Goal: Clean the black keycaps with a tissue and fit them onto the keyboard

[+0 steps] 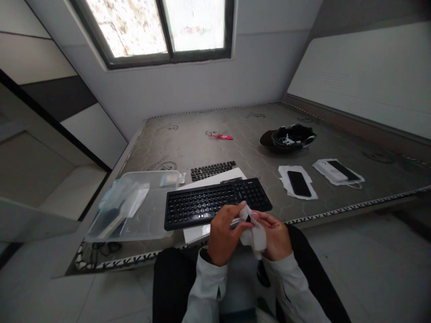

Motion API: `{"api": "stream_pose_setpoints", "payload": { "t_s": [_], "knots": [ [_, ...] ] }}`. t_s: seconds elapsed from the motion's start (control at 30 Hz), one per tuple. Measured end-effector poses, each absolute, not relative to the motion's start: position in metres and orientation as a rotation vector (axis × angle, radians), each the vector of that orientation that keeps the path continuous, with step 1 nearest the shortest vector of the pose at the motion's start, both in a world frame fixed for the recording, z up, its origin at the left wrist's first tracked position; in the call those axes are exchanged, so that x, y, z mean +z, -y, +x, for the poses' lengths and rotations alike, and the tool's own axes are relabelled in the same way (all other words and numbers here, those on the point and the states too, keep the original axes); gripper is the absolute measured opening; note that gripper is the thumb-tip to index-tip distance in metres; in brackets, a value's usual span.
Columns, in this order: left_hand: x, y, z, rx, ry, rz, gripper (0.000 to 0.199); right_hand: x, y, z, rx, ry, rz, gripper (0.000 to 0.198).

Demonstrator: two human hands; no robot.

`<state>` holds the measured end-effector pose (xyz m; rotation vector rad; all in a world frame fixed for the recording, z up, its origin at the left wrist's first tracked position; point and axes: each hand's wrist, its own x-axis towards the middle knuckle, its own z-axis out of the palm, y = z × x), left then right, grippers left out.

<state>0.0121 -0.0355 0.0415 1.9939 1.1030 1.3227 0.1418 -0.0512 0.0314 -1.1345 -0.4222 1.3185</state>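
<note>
My left hand [222, 233] is closed, thumb and fingers pinching a small black piece [248, 219] that looks like a keycap. A crumpled white wipe [257, 237] is held in my right hand [276, 237], its folds lying around the black piece and hanging below the fingers. Just beyond both hands, a black keyboard [202, 206] rests at a slant on a white board or box [193, 235]. Several loose black keycaps [212, 170] lie in rows behind the keyboard. The fingers partly hide the black piece.
A clear plastic bin [144, 231] holding flat white items stands left of the keyboard. To the right are a phone [299, 184] on a white cloth, a second cloth with a white device [332, 171], and a black cap [292, 138]. A red packet [222, 136] lies farther back on the mattress [182, 148].
</note>
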Motion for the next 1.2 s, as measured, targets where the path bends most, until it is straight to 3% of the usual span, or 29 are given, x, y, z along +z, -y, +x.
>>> {"api": "stream_pose_setpoints", "payload": {
  "t_s": [0.53,0.83,1.07,1.2],
  "knots": [
    [0.045,0.041,0.020,1.393,-1.132,2.043,0.025,0.033,0.049,0.142,1.349,0.244,-0.994,0.038],
    [0.047,0.037,0.012,1.351,-1.171,2.062,0.013,0.028,0.052,0.138,1.480,0.501,-0.942,0.036],
    [0.053,0.042,0.009,1.296,-1.240,2.148,0.018,0.016,0.049,0.147,1.378,0.583,-1.101,0.034],
    [0.054,0.042,0.014,1.241,-1.283,1.994,0.025,0.008,0.051,0.146,1.143,0.591,-1.297,0.031]
  ]
}}
